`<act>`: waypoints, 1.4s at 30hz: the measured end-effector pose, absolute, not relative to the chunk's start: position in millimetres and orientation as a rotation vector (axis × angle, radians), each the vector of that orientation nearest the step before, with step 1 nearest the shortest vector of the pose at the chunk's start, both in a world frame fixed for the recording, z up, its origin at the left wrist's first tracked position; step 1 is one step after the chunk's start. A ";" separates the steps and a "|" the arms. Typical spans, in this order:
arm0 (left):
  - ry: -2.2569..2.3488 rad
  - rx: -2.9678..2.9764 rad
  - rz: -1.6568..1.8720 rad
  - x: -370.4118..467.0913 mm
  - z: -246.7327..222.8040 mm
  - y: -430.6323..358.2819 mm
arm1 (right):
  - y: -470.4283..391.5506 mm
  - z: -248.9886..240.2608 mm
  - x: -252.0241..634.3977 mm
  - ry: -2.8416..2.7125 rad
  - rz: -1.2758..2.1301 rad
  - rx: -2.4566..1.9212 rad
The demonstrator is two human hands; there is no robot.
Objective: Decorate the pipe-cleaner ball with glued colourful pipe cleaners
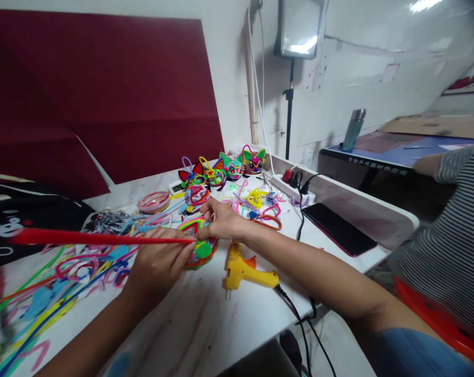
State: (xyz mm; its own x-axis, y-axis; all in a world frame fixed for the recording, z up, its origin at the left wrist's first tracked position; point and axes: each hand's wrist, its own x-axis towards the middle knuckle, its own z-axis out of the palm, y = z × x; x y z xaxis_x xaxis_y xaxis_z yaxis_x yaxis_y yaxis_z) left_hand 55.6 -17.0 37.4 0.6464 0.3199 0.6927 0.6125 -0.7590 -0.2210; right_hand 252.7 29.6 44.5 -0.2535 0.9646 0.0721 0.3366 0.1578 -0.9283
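My left hand is closed on a red pipe cleaner, whose long free end stretches out to the left. Its tip meets a rounded piece made of coloured pipe cleaners, with green, orange, red and yellow parts, lying on the white table. From the far side, my right hand grips that piece, its fingers bent over the edge; the fingertips are partly hidden. Just right of the piece, a yellow hot glue gun lies on its side, nozzle toward me.
Finished animal-face ornaments stand at the back. Loose pipe cleaners cover the left side. A phone and a power strip lie by the right rim. The glue gun's cord hangs over the edge. A person in stripes sits at right.
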 end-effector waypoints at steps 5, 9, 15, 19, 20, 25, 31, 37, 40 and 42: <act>-0.877 -2.514 -0.967 52.8 42.0 -11.4 | 30.2 42.9 252.9 -1.694 1.095 -1.246; -1.018 -2.613 -1.029 55.0 45.9 -8.3 | 28.7 44.3 254.1 -1.690 1.108 -1.242; -1.230 -2.629 -1.125 59.4 45.6 -4.4 | 27.1 46.9 254.8 -1.691 1.124 -1.242; -1.282 -2.621 -1.183 60.7 45.1 -4.2 | 26.1 47.7 255.2 -1.689 1.124 -1.232; -1.289 -2.619 -1.192 61.0 45.2 -4.3 | 25.9 47.6 255.1 -1.685 1.124 -1.229; -1.340 -2.591 -1.222 62.8 44.5 -4.2 | 25.8 45.5 254.3 -1.674 1.122 -1.218; -1.433 -2.574 -1.288 62.4 41.1 -3.9 | 26.7 42.2 253.1 -1.670 1.143 -1.227; -1.532 -2.594 -1.334 60.8 38.5 -2.0 | 26.2 40.3 253.3 -1.665 1.180 -1.211; -1.573 -2.601 -1.357 60.7 37.7 -0.9 | 25.6 40.4 253.3 -1.669 1.177 -1.203; -1.596 -2.595 -1.365 60.7 37.8 -0.7 | 25.3 40.7 253.0 -1.665 1.179 -1.201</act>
